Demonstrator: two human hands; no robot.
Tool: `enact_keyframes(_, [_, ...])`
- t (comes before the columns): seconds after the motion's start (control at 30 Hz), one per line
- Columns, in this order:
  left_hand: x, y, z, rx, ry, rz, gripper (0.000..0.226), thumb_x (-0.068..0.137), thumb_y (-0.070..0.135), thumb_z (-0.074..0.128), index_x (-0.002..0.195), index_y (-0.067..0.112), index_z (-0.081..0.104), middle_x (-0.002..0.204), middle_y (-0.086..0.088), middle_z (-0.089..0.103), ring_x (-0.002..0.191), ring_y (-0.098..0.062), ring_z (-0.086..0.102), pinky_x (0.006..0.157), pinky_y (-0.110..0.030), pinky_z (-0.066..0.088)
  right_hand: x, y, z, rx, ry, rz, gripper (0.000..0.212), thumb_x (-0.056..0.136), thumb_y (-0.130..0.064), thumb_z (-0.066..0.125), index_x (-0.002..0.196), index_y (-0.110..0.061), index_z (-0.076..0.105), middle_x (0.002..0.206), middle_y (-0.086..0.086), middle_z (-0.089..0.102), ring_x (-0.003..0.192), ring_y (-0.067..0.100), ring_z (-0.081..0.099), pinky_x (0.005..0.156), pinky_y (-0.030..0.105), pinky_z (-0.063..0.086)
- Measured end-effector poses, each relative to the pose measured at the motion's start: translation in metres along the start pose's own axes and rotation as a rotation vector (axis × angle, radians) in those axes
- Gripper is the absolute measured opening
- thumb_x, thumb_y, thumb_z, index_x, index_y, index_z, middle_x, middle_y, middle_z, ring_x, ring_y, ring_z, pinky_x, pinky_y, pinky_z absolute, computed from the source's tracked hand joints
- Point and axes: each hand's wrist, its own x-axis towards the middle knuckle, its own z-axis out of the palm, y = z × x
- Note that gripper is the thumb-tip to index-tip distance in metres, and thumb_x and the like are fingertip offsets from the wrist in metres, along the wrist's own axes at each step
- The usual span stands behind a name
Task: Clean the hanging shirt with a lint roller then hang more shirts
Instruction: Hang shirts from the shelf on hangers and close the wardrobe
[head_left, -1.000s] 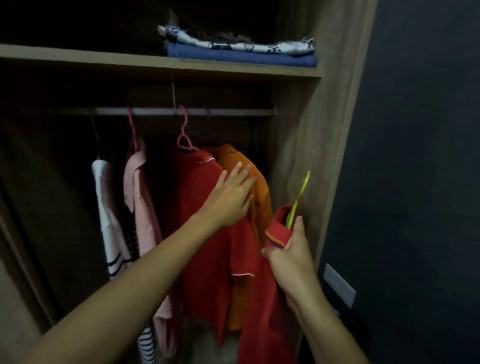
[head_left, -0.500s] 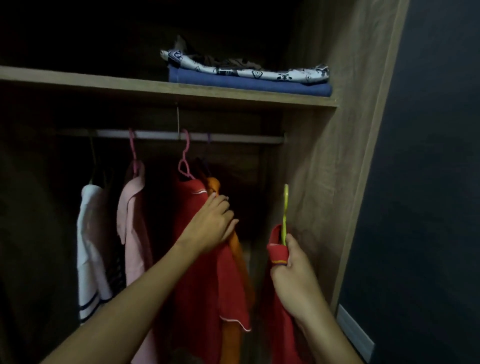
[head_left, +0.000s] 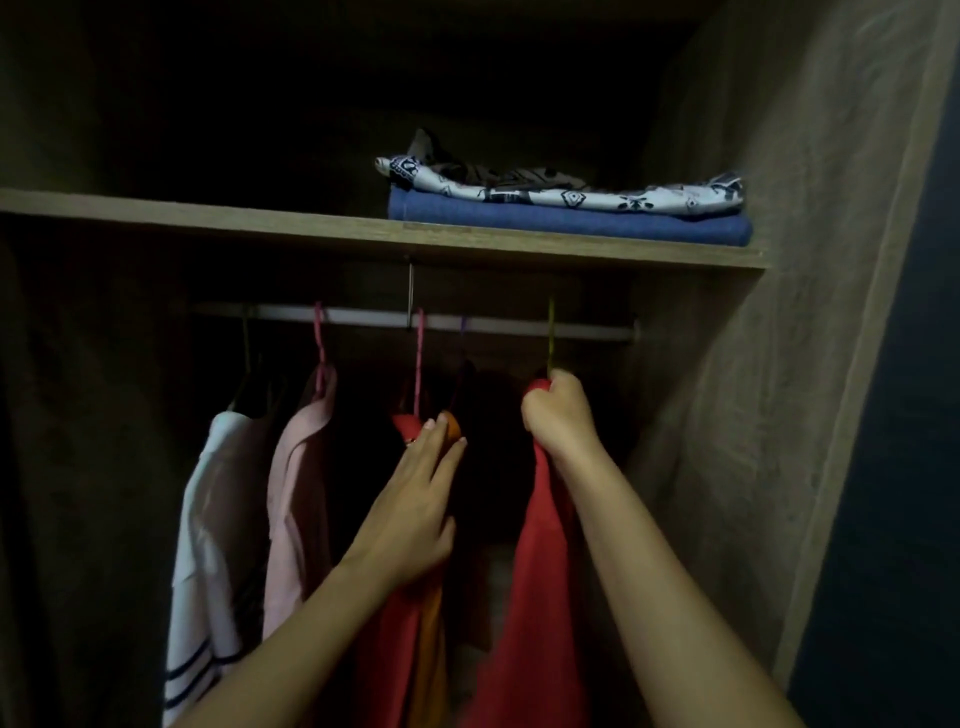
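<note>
Red shirt (head_left: 540, 571) up by the rail (head_left: 493, 328), my right hand (head_left: 558, 415) squeezing its collar, green hanger (head_left: 550, 332) hook at the rail (dark there), my left hand (head_left: 415, 499) flat with straight fingers on the hung red and orange shirts (head_left: 415, 623), pink shirt (head_left: 298, 478) beside, folded clothes (head_left: 566, 208) on the shelf (head_left: 208, 218).

dim wooden wardrobe (head_left: 810, 260) — shelf (head_left: 260, 226), rail (head_left: 493, 325)

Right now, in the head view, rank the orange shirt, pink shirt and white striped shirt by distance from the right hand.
From the right hand:
1. Orange shirt, just left, by the left hand.
2. Pink shirt, farther left.
3. White striped shirt, far left.
</note>
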Motion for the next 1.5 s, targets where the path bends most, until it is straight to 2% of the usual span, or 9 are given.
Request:
enact_keyframes(0.3, [0.003,0.005,0.002,-0.06,-0.023,-0.019,0.08,0.081,0.021,0.038,0.153,0.012,0.006,0.159,0.0,-0.007,0.146,-0.008,-0.011,0.116,-0.019,-0.011,0.015,0.02,0.018,0.005,-0.055,0.052,0.041,0.082,-0.003,0.042,0.118,-0.003,0.061,0.114,0.017,0.065,0.109,0.035,0.061,0.085,0.028,0.046])
enact_keyframes(0.4, [0.003,0.006,0.006,-0.082,0.042,-0.033,0.071,0.088,0.019,0.04,0.152,0.008,0.012,0.16,-0.003,0.0,0.147,-0.009,-0.001,0.12,-0.025,0.0,0.003,0.03,0.015,-0.091,-0.054,-0.012,0.047,0.083,-0.003,0.045,0.128,-0.007,0.055,0.123,0.016,0.061,0.117,0.034,0.056,0.095,0.03,0.044])
enact_keyframes(0.57, [-0.001,0.006,0.012,-0.052,0.095,-0.103,0.071,0.086,0.015,0.044,0.15,0.004,0.017,0.157,-0.013,0.021,0.148,-0.022,0.012,0.121,-0.04,0.013,-0.044,0.061,0.009,-0.375,0.035,-0.216,0.075,0.088,0.0,0.05,0.153,-0.01,0.015,0.152,0.011,0.034,0.134,0.026,0.042,0.106,0.029,0.036])
enact_keyframes(0.73, [-0.006,0.015,0.011,-0.046,0.12,-0.094,0.073,0.086,0.001,0.044,0.151,0.001,0.01,0.155,-0.012,0.026,0.148,-0.024,0.007,0.119,-0.029,0.002,-0.091,0.1,0.019,-0.385,-0.021,-0.347,0.096,0.091,0.001,0.054,0.151,-0.025,-0.015,0.159,0.004,0.022,0.13,0.02,0.047,0.099,0.025,0.045])
enact_keyframes(0.97, [-0.011,0.016,0.014,-0.03,0.071,-0.105,0.074,0.085,0.001,0.041,0.15,0.0,0.008,0.158,-0.015,0.017,0.148,-0.026,0.003,0.121,-0.034,0.005,-0.087,0.111,0.022,-0.401,0.053,-0.392,0.092,0.089,0.005,0.053,0.153,-0.021,-0.008,0.157,0.008,0.025,0.13,0.023,0.047,0.095,0.023,0.044])
enact_keyframes(1.1, [-0.03,0.018,0.005,-0.061,0.042,-0.055,0.068,0.095,0.019,0.042,0.151,0.003,0.008,0.16,-0.011,0.009,0.149,-0.023,0.001,0.121,-0.04,0.009,-0.095,0.12,0.029,-0.36,0.187,-0.468,0.083,0.09,0.004,0.052,0.154,-0.013,0.002,0.161,0.007,0.012,0.149,0.025,0.011,0.117,0.037,0.026])
enact_keyframes(1.2, [-0.065,0.015,-0.02,-0.087,0.081,-0.052,0.066,0.099,0.028,0.043,0.152,0.012,0.007,0.161,-0.007,0.005,0.149,-0.018,-0.003,0.121,-0.036,0.005,-0.132,0.121,0.044,-0.174,0.221,-0.56,0.075,0.095,-0.01,0.051,0.154,-0.016,0.006,0.16,-0.012,-0.001,0.15,0.017,-0.005,0.12,0.046,0.016])
enact_keyframes(1.37, [-0.135,-0.023,-0.076,0.007,0.247,-0.04,0.062,0.095,0.016,0.053,0.147,0.003,0.023,0.156,-0.018,0.018,0.148,-0.029,0.01,0.12,-0.045,0.015,-0.208,0.126,0.106,-0.087,0.093,-0.818,0.068,0.089,-0.014,0.049,0.149,-0.002,0.021,0.156,0.013,0.026,0.149,0.03,0.013,0.117,0.051,0.022])
enact_keyframes(1.5, [-0.19,-0.086,-0.118,0.131,0.357,-0.14,0.061,0.09,0.009,0.056,0.144,0.003,0.027,0.154,-0.019,0.021,0.146,-0.033,0.012,0.118,-0.048,0.018,-0.265,0.129,0.174,-0.081,-0.033,-0.874,0.061,0.09,-0.018,0.048,0.146,0.002,0.031,0.149,0.016,0.037,0.147,0.024,0.022,0.118,0.043,0.023])
